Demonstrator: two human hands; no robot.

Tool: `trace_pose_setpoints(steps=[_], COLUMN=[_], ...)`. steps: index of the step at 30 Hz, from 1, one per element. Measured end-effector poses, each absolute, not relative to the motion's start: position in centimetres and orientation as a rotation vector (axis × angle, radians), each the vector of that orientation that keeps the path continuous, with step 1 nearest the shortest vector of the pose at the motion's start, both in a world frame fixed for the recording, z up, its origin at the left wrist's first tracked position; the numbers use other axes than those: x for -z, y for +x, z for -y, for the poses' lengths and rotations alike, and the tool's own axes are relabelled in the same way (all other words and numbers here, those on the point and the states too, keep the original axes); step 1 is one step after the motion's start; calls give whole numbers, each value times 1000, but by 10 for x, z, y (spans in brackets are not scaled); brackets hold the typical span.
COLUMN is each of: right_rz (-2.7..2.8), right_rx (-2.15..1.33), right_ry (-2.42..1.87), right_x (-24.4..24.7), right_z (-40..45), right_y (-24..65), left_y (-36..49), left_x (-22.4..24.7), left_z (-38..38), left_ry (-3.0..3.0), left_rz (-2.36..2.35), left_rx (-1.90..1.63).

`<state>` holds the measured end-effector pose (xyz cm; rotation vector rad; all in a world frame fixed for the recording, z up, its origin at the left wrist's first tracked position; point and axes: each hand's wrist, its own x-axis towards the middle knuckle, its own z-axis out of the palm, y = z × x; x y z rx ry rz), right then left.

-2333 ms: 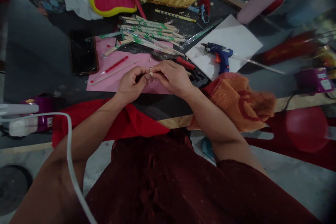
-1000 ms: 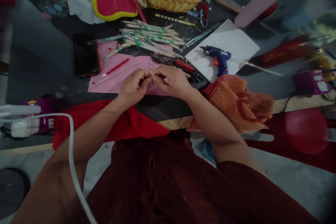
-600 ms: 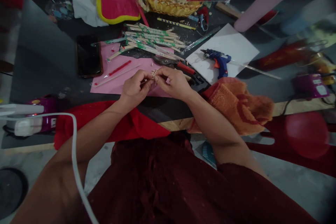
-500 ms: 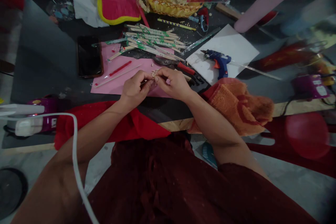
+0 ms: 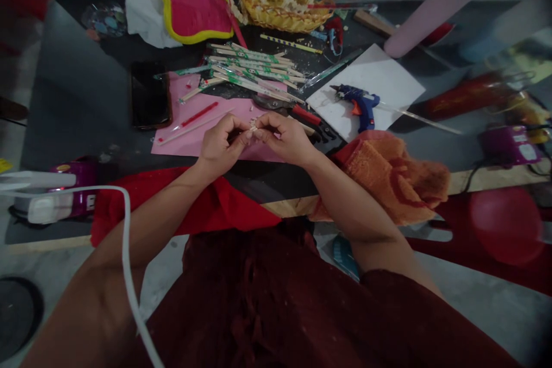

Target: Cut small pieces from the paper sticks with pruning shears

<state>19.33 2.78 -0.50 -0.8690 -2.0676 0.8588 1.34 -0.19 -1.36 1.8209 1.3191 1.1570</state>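
Observation:
My left hand (image 5: pixel 224 144) and my right hand (image 5: pixel 282 137) meet fingertip to fingertip above a pink sheet (image 5: pixel 185 141). Both pinch a cluster of small pale wooden pieces (image 5: pixel 253 125), mostly covered by my fingers. Just beyond my right hand lie red-handled pliers (image 5: pixel 306 115). A red stick (image 5: pixel 199 114) and a pale stick in clear wrapping rest on the sheet left of my hands. Farther back is a pile of paper-wrapped chopsticks (image 5: pixel 254 66). To the right, a blue glue gun (image 5: pixel 364 106) with a long glue stick lies on a white sheet (image 5: pixel 382 72).
A phone (image 5: pixel 150 95) lies on the left. Along the back are a pink and yellow fan-shaped piece (image 5: pixel 196 8), a wicker basket (image 5: pixel 276 14) and a tall pink bottle (image 5: pixel 425 11). An orange cloth (image 5: pixel 388 175) and a red cloth (image 5: pixel 228 207) hang over the front edge.
Both hands stay together, with small shifts of the fingers around the pale pieces. The whole view has moved slightly; the objects on the table lie as before.

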Motion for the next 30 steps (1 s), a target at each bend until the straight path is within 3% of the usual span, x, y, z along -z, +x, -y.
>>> trace_pose_setpoints(steps=[14,30], right_rz=[1992,1994], right_rx=[-1059,-1026], right_ry=[-853,-861], right_x=[5,5], right_z=[-30,-30], right_y=[194,193], left_y=[14,13], left_x=[11,15], left_z=[4,4], left_ry=[1801,1745], left_rz=[-1313,-1277], left_rx=[-1141,-1128])
